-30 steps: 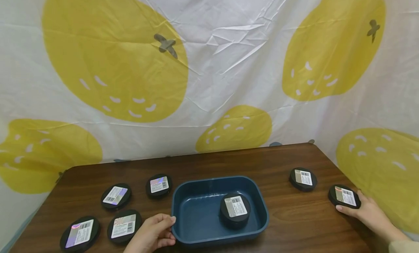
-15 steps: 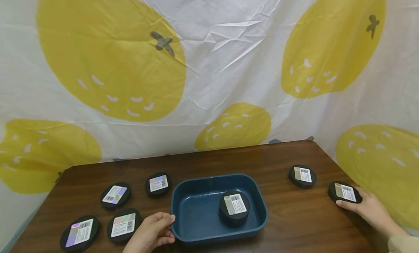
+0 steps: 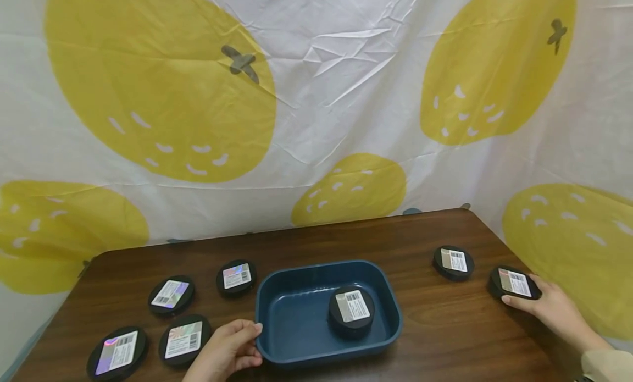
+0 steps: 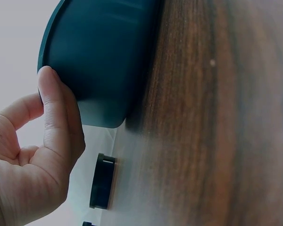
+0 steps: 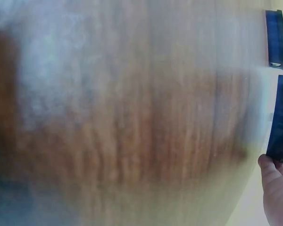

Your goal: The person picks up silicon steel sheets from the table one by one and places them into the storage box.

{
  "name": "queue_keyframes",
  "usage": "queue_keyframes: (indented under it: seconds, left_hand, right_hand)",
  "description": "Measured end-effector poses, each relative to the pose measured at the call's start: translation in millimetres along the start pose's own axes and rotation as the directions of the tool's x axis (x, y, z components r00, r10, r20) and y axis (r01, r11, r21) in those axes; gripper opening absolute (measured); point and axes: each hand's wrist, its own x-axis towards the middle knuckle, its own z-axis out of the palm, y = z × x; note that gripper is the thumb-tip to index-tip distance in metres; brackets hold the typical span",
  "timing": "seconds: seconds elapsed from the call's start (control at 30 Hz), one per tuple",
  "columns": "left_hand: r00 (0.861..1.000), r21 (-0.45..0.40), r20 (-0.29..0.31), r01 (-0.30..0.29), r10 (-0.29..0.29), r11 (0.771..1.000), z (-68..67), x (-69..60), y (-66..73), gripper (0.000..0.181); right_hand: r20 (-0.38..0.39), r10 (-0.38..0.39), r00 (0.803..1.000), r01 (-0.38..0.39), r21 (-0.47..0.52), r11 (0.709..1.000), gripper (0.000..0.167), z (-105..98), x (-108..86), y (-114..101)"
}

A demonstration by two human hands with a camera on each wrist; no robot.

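Observation:
In the head view, my right hand grips a flat round black container with a white label, near the table's right edge. Thumb and fingers hold its sides; the right wrist view shows this container slightly off the wood and a little tilted. My left hand pinches the left rim of a dark blue rectangular tray. Seen from the left wrist, thumb and fingers lie on either side of the tray's rim. Inside the tray, toward its right, sits a similar black container.
Another black container lies between the tray and my right hand. Several more, such as this black container, lie left of the tray. The brown wooden table backs onto a white curtain with yellow fruit prints.
The head view has shifted slightly. My right hand and its black container have risen a little relative to the neighbouring container. My left hand stays on the tray's rim.

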Motion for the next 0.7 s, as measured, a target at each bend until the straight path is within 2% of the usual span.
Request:
queue_keyframes:
  seconds: [0.23,0.7]
  left_hand:
    - [1.0,-0.004,0.005,0.0,0.0,1.0,0.1,0.2,0.2,0.014]
    - [1.0,-0.007,0.002,0.002,-0.002,1.0,-0.4,1.9,-0.9,0.015]
  right_hand:
    - [-0.022,-0.017,1.0,0.018,0.027,0.999,0.093,-5,-5.2,-10]
    - [-0.024,-0.047,0.999,0.048,0.064,0.997,0.092,-16,-17.6,-51]
